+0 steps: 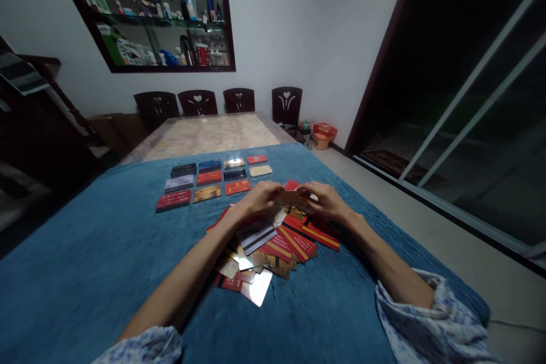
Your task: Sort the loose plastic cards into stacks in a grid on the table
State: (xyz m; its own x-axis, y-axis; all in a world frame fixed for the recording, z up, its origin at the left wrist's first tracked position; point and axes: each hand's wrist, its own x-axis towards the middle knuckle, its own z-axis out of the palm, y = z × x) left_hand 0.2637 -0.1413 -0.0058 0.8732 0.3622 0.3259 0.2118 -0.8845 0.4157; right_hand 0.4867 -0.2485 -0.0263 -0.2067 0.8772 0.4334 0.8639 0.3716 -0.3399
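My left hand (262,198) and my right hand (323,199) are close together, with a brown card (291,198) pinched between them. Each hand grips one end. I cannot tell if it is just one card or a few. It is up over the far side of a messy pile (294,239) of cards, red, gold and silver, some on top of others. The pile lies on a blue cloth (128,256). To the left and farther away, neat rows (209,177) of cards sit on the cloth too. The cloth covers the near part of a long table (213,136). Four dark chairs (198,103) stand near its far end
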